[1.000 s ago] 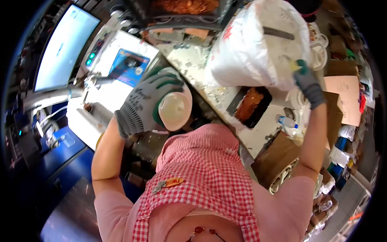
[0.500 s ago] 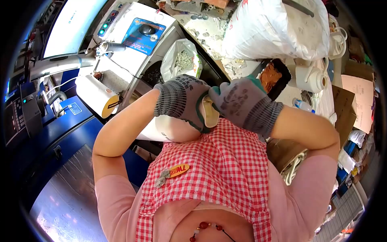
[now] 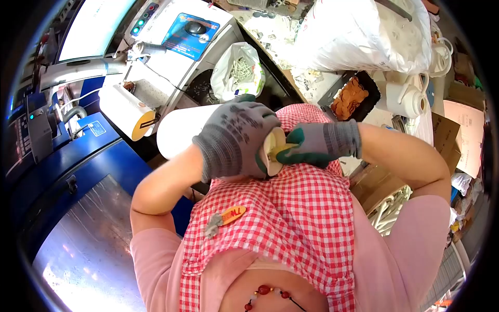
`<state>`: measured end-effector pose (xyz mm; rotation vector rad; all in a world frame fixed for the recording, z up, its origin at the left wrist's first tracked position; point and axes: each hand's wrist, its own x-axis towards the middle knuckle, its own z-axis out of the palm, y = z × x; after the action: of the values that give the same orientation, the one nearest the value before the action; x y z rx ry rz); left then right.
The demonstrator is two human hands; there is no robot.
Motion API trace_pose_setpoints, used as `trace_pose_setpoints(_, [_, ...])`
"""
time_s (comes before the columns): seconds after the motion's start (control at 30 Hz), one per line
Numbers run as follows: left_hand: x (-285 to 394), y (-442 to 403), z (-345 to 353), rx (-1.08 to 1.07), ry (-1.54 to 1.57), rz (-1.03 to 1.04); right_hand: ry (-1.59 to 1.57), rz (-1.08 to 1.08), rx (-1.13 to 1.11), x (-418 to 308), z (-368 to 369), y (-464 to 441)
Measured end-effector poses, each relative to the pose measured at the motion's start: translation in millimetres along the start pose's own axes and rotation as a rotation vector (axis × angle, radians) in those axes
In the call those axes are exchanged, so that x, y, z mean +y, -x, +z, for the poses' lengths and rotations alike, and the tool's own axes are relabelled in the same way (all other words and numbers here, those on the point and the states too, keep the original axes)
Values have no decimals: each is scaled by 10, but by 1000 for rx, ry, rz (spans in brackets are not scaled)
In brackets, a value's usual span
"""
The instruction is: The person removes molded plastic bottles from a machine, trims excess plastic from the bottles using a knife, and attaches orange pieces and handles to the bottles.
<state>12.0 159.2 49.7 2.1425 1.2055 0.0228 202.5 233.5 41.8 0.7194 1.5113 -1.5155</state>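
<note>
My gloved left hand (image 3: 239, 136) is wrapped over a white roll (image 3: 179, 130) that lies across my lap, close against the apron. The roll's cream-coloured end (image 3: 274, 148) faces my right hand. There, my gloved right hand (image 3: 312, 145) is closed on a yellowish strip (image 3: 281, 151) at the end's opening. Whether the strip is part of the roll or a loose piece, I cannot tell. Both gloves are grey with green parts.
Left stands a white cylinder with a yellow end (image 3: 128, 113), beside a blue cabinet (image 3: 78, 151). Ahead are a plastic bag of small white pieces (image 3: 236, 73), a mouse (image 3: 195, 27) and a black tray (image 3: 330, 99) of copper-brown pieces. A large white sack (image 3: 358, 39) stands beyond.
My right hand has moved down and turned at the roll's end, where the yellowish strip now shows in its fingers. My left hand has shifted slightly, and more of the roll shows behind it.
</note>
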Motion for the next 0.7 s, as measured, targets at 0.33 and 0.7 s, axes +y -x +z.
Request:
trace_pose_setpoints(0.33, [-458, 280, -279, 652, 52, -248, -485, -428, 1592, 1402, -1039, 1059])
trace_pose_setpoints(0.7, [-1224, -603, 393, 643, 389, -371, 576, -12, 2164, 1875, -3391, 892])
